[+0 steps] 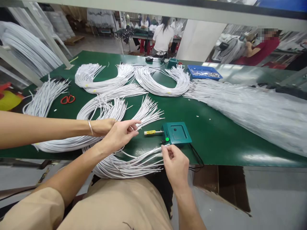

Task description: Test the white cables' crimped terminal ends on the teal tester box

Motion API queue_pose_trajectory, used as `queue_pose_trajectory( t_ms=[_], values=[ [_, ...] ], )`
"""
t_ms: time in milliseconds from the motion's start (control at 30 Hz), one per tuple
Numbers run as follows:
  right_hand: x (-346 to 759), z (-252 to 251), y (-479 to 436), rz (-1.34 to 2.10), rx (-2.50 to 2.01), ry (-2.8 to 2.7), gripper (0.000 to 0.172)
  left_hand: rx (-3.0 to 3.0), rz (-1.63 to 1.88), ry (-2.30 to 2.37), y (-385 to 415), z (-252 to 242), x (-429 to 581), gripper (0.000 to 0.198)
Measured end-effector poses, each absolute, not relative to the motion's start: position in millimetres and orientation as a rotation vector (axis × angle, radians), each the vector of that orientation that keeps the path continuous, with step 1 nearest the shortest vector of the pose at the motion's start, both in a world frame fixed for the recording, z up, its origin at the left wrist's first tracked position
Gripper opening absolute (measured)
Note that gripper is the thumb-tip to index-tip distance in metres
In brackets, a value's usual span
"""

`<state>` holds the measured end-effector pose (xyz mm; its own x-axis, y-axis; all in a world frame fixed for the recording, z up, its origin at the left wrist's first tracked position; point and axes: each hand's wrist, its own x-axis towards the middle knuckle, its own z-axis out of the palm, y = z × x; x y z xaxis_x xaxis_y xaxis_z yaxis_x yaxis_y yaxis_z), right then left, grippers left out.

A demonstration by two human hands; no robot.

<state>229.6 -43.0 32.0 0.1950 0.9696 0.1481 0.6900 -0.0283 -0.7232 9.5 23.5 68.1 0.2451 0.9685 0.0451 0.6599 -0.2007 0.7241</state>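
Observation:
My left hand point(118, 135) has its thumb and curled fingers closed on a white cable at the tips of a fanned bundle point(148, 113); the index finger sticks out. In a pinch, my right hand point(176, 163) holds the end of a white cable from the bundle point(120, 166) at the table's front edge. Just beyond it sits a green box-shaped device point(178, 132) with a green button and a yellow-marked rod point(153, 132) pointing left. Another person's hand point(103, 126), with a bracelet at the wrist, reaches in from the left, partly behind my left hand.
Coiled white cable bundles point(163, 86) lie across the green table point(230, 134). Red-handled scissors point(67, 99) are at left, a blue tray point(205, 72) of small parts at the back. Wrapped cables point(259, 108) cover the right side. People sit beyond; a frame post point(48, 35) stands at left.

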Motion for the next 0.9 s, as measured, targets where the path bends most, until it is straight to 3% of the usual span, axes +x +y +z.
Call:
queue_pose_trajectory(
  t_ms=[167,267,500,767,900],
  values=[
    [201,49,-11,0.816,-1.354,-1.574,0.015,1.724,0.806,1.431,18,59,16,0.037],
    [184,45,4,0.959,-1.329,-1.511,0.025,1.686,0.825,1.411,17,55,18,0.035],
    [173,34,15,1.063,-1.342,-1.39,0.015,1.552,0.821,1.245,24,45,12,0.047],
    [172,27,24,1.317,-1.285,-1.228,0.014,1.139,0.769,1.037,35,38,10,0.036],
    [179,28,28,1.109,-1.38,-1.416,0.018,1.121,0.784,1.067,39,34,12,0.039]
  ],
)
